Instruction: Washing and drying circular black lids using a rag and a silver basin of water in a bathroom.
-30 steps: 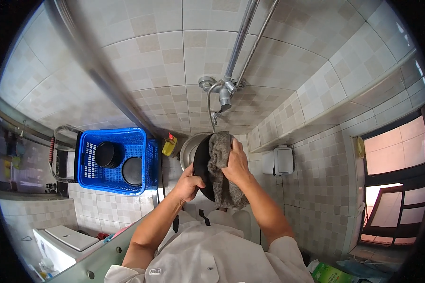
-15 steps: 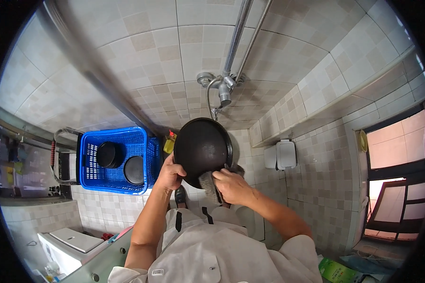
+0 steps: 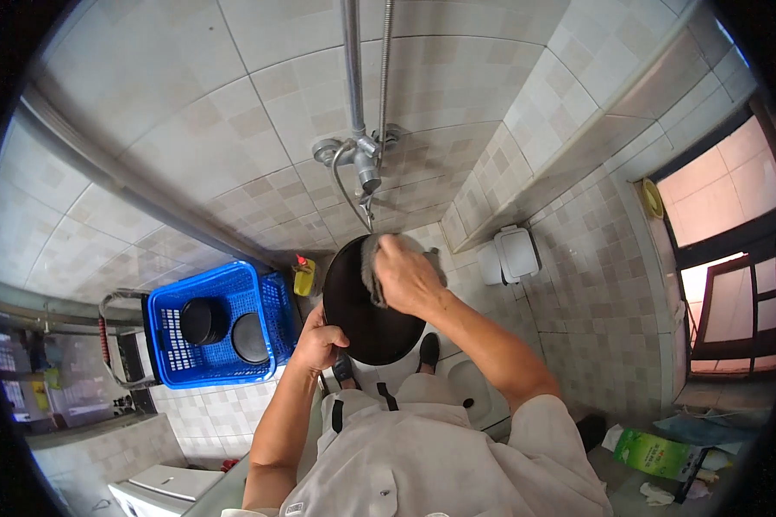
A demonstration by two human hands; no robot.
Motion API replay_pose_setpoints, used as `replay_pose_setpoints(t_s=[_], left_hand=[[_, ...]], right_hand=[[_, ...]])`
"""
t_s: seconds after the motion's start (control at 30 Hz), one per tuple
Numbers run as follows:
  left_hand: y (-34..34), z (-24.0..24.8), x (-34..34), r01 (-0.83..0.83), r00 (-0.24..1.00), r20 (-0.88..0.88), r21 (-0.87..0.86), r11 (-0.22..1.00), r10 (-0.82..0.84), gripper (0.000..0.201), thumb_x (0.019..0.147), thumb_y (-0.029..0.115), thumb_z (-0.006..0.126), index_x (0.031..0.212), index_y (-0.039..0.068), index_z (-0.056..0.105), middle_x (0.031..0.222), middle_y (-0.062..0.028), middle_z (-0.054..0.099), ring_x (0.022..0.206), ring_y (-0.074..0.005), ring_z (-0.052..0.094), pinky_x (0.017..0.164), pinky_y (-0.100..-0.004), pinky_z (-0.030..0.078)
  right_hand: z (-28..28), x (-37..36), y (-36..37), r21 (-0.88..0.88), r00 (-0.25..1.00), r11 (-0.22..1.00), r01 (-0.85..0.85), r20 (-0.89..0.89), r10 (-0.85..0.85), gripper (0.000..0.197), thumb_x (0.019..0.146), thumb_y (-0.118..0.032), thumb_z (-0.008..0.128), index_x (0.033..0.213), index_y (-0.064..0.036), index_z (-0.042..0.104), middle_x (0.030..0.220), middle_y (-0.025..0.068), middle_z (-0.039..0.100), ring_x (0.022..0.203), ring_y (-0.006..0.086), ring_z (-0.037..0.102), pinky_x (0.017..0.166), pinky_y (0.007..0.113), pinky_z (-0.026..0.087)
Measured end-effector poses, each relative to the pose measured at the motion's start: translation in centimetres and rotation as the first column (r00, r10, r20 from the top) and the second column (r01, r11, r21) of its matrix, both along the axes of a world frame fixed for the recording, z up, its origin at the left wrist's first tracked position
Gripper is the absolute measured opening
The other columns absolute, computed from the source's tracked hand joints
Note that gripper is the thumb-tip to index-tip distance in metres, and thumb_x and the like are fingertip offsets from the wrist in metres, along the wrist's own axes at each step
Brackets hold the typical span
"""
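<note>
A round black pan (image 3: 353, 302) is held up in front of me, its dark inner face toward me. My left hand (image 3: 321, 338) is closed on the pan's left edge, thumb over the rim. In my right hand (image 3: 405, 277) is a grey scrubbing cloth (image 3: 372, 269), pressed against the upper right part of the pan. That hand hides some of the cloth and the pan's right side.
To the left, a blue plastic basket (image 3: 267, 373) holds a black pot (image 3: 203, 321) and a round dark pan (image 3: 251, 338). A yellow bottle with a red top (image 3: 303, 276) stands beside it. Beyond the pan is a wall faucet (image 3: 369, 177). A white bin (image 3: 516, 256) sits at right.
My right hand has moved the cloth from the pan's lower edge up to its upper right part. The pan has tilted, and my view has shifted. My left hand keeps its hold.
</note>
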State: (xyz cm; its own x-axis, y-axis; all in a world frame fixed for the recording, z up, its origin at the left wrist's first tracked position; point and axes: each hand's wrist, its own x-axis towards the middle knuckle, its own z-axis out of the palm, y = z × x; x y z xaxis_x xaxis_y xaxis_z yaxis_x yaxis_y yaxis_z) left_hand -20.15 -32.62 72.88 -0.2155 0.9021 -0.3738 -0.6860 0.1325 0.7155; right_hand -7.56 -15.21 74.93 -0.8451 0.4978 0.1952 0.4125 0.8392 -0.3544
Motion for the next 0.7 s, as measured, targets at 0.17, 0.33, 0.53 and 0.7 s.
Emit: replay_pose_setpoints(t_s=[0.17,0.33,0.53,0.7], left_hand=[[0.2,-0.4,0.1,0.035,0.999,-0.001,-0.04,0.999,-0.035,0.08,0.048,-0.01,0.048,0.127,0.001,0.052,0.106,-0.0062,0.063,0.093,-0.0182,0.061,0.078,-0.025,0.046],[-0.2,0.0,0.3,-0.081,0.996,0.019,-0.031,0.996,0.081,0.08,0.048,-0.009,0.046,0.127,0.0,0.052,0.107,-0.0081,0.063,0.093,-0.0205,0.061,0.079,-0.026,0.047],[-0.5,-0.8,-0.4,-0.264,0.964,0.012,-0.021,0.964,0.265,0.077,0.047,-0.008,0.045,0.124,-0.001,0.053,0.112,-0.0111,0.062,0.1,-0.0242,0.061,0.086,-0.0267,0.046],[-0.5,-2.6,-1.0,-0.327,0.945,-0.038,-0.022,0.945,0.326,0.082,0.047,-0.003,0.046,0.128,0.002,0.05,0.119,-0.0111,0.059,0.109,-0.0298,0.056,0.094,-0.0357,0.045]], right_hand=[[0.1,-0.2,-1.2,0.152,0.939,0.946,-0.285,-0.152,0.308,0.013,0.074,-0.01,0.057,0.081,0.0014,0.059,0.1,0.0147,0.051,0.091,0.0303,0.056,0.075,0.038,0.052],[-2.4,2.1,1.1,0.18,0.969,0.965,-0.192,0.192,0.157,0.014,0.074,-0.008,0.057,0.078,0.0036,0.063,0.098,0.0138,0.052,0.09,0.0288,0.056,0.069,0.037,0.054],[-4.7,4.2,-0.9,-0.035,0.924,0.982,-0.185,0.336,0.186,0.013,0.075,-0.006,0.058,0.081,0.0026,0.066,0.102,0.0155,0.056,0.094,0.0316,0.058,0.074,0.042,0.053],[-3.4,2.9,-3.2,-0.347,0.865,0.886,-0.308,0.285,0.412,0.017,0.074,-0.005,0.058,0.088,0.0049,0.06,0.097,0.0177,0.056,0.092,0.034,0.059,0.078,0.044,0.05]])
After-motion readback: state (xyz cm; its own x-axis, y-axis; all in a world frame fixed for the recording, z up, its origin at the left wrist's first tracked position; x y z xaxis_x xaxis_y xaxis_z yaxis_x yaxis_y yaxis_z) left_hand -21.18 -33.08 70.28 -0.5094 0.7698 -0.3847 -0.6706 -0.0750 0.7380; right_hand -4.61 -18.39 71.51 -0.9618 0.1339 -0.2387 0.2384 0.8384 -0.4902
